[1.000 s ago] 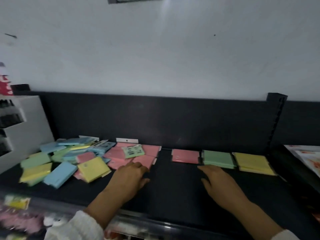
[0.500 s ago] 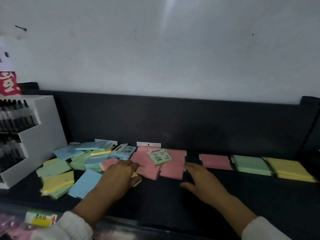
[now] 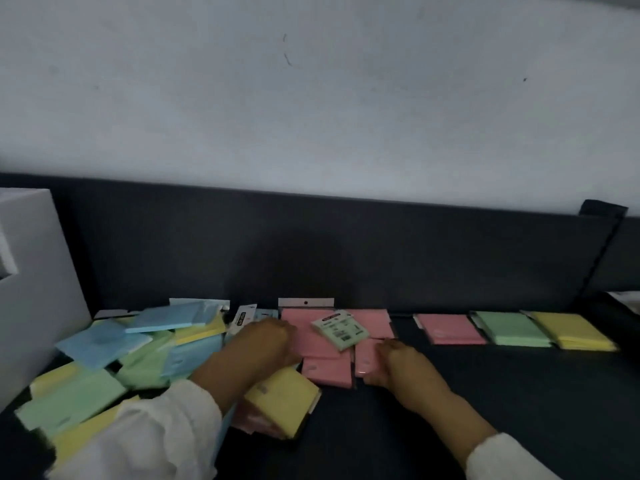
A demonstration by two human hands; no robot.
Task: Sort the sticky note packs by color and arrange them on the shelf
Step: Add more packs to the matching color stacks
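Hands rest on pink packs (image 3: pixel 327 370) mid-shelf (image 3: pixel 519 393): left hand (image 3: pixel 263 344) lies flat and loose, right hand (image 3: pixel 398 365) presses one pack, fingers spread. Mixed pile (image 3: pixel 114 355) sits left; sorted stacks (image 3: pixel 512 329) right.

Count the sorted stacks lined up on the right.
3: pink stack, green stack right of it, yellow stack furthest right. No blue stack there.

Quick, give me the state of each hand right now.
Left hand: palm down on the pink packs, grip cannot be told.
Right hand: fingers on a pink pack, grip cannot be told.
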